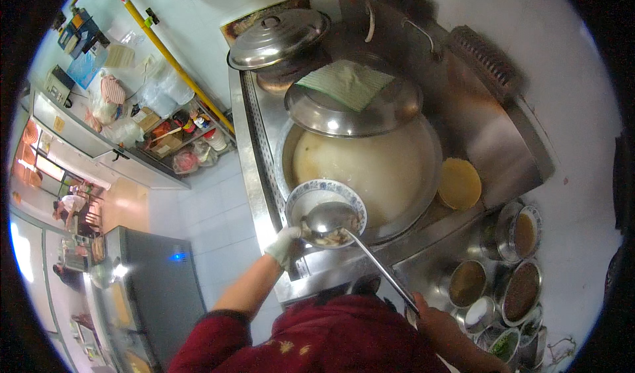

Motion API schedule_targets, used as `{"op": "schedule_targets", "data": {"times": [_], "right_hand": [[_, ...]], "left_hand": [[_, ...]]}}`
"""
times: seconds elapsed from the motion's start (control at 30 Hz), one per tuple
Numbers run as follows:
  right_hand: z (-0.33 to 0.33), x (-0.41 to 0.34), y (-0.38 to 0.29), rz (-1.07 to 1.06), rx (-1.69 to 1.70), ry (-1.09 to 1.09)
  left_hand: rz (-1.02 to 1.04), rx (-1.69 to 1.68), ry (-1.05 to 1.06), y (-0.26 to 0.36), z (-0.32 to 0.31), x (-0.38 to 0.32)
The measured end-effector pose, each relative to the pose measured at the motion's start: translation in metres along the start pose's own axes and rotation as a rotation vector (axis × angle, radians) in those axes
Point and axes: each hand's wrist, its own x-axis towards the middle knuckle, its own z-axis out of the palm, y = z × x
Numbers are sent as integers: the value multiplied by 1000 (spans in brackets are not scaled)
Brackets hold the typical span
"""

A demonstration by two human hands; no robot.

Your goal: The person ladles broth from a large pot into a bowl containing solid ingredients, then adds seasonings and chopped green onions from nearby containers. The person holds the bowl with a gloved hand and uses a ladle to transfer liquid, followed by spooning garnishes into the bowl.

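Note:
My left hand [285, 246], in a pale glove, holds the rim of a white bowl with a blue patterned edge [302, 202]. Sliced pieces of food lie in the bowl. My right hand [424, 308] grips the long handle of a metal ladle [331, 218], whose head is inside the bowl. Bowl and ladle are over the near left rim of a large round pot [435, 159] filled with cloudy, whitish broth [357, 164]. A metal lid [317, 112] covers the pot's far part, with a green striped cloth [347, 83] on top.
Behind stands another lidded pot [278, 38]. Right of the broth is a round yellow object [460, 183]. Metal containers of seasonings [521, 291] and chopped greens [503, 345] stand at lower right. Shelves [186, 140] and a grey cabinet [161, 288] are left; people are visible far left.

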Motion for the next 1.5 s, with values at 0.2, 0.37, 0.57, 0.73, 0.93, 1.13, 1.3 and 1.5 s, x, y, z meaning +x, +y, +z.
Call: {"op": "schedule_targets", "data": {"times": [0.2, 0.37, 0.57, 0.73, 0.93, 1.13, 1.3, 1.5], "right_hand": [[23, 21, 17, -90, 8, 109], [25, 78, 52, -96, 168, 466], [-18, 198, 98, -153, 578, 486], [-45, 224, 100, -152, 1215, 15], [-41, 185, 113, -210, 1609, -362], [-19, 130, 113, -386, 1653, -402], [2, 85, 95, -459, 1746, -540], [30, 64, 76, -332, 1832, -679]], "left_hand": [[-28, -177, 117, -41, -36, -8], [36, -341, 126, -81, -59, 8], [86, -664, 78, -95, -63, 21], [82, -605, 216, -96, -65, 29], [102, -545, 213, -97, -67, 29], [154, -437, 77, -89, -54, 19], [209, -444, 64, -98, -43, 21], [76, -578, 89, -104, -52, 29]]}}
